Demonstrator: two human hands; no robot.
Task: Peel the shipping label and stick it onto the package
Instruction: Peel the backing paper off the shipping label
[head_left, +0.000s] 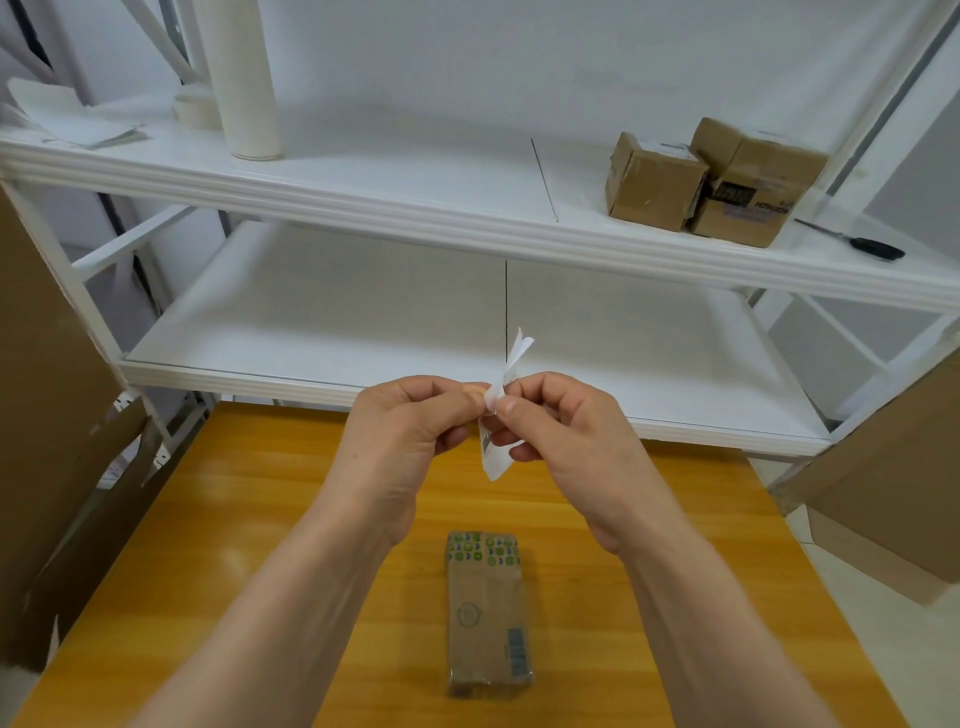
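Both hands raised above table (311, 519) — left hand (400, 431) and right hand (566, 436) each pinch the shipping label (496, 441). Package (488, 613) lies flat below, untouched.

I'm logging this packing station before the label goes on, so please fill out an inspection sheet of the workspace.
Surface: orange wooden table, bare apart from the package.
Job's things: brown package lies flat on the table, no label on it yet; shipping label held above it.
Clutter: two cardboard boxes touching, a screwdriver, a white roll and loose paper sheets on the upper shelf.
Hands: left hand and right hand both pinch the label.
Cables: nothing seen.
Surroundings: flat cardboard leaning at both sides.
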